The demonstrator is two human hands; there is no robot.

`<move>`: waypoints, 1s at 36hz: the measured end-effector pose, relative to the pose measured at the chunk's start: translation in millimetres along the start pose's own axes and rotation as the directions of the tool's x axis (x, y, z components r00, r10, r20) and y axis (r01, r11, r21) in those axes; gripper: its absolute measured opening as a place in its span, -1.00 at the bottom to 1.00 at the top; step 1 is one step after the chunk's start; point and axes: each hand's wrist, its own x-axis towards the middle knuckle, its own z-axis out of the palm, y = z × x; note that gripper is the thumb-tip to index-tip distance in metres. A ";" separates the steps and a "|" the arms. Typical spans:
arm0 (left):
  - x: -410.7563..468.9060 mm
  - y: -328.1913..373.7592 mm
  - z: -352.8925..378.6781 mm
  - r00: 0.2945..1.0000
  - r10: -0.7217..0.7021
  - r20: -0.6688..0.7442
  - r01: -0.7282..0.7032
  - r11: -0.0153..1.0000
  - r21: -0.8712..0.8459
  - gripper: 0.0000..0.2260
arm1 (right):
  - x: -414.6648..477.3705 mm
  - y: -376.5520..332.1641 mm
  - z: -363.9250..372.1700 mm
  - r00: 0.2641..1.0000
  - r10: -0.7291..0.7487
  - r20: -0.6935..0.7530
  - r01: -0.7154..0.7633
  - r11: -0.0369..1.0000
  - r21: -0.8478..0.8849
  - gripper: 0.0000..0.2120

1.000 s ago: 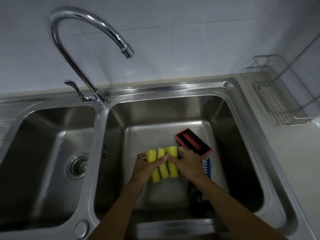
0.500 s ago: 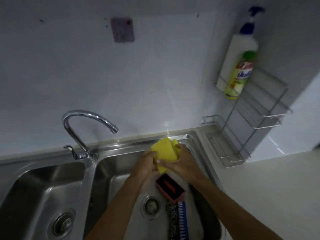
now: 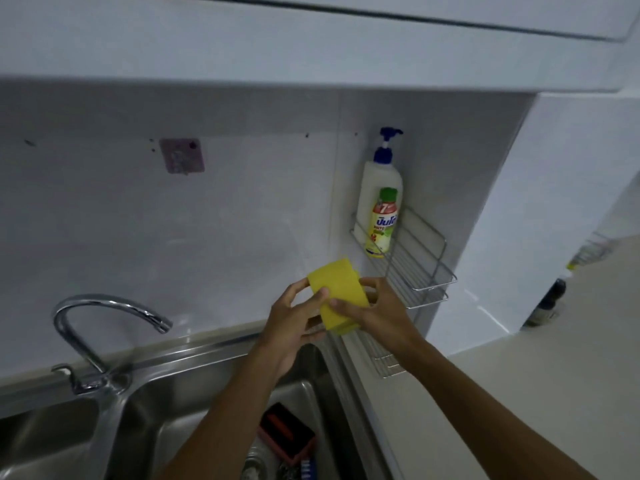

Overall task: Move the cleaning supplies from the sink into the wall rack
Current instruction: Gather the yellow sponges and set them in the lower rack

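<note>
Much of the lower tier of the wall rack (image 3: 386,362) is hidden behind the right hand (image 3: 375,311) and its forearm, and the bottom edge of the frame cuts off the things in the sink (image 3: 194,410): a red-and-black scrubber (image 3: 289,434) shows almost whole, a blue-bristled brush (image 3: 308,470) and a dark scourer (image 3: 287,472) only in part. The rack's upper tier holds a white pump bottle (image 3: 375,188) and a smaller yellow-green bottle (image 3: 382,225) leaning in front of it. The yellow sponges (image 3: 337,292), stacked so their number is hard to tell, are held in the air above the sink's far right corner, just beside the rack. Both hands grip them: the left hand (image 3: 294,318) has its fingers (image 3: 317,299) curled onto the near face, and the right hand's fingers wrap the other side.
</note>
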 end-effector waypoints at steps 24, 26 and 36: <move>179.6 -155.0 100.6 0.951 0.244 -0.189 -0.067 0.759 0.647 -0.60 | 140.5 165.7 -19.2 0.989 0.148 -0.018 -0.149 0.985 -0.083 -0.79; 188.5 -157.1 100.7 0.930 0.284 -0.235 -0.051 0.730 0.682 -0.60 | 149.0 167.6 -18.3 0.992 0.127 0.022 -0.125 0.989 -0.078 -0.81; 219.0 -177.2 96.7 0.939 0.226 -0.257 -0.031 0.804 0.594 -0.64 | 174.1 193.7 -8.2 0.997 -0.007 -0.071 -0.019 0.932 -0.363 -0.62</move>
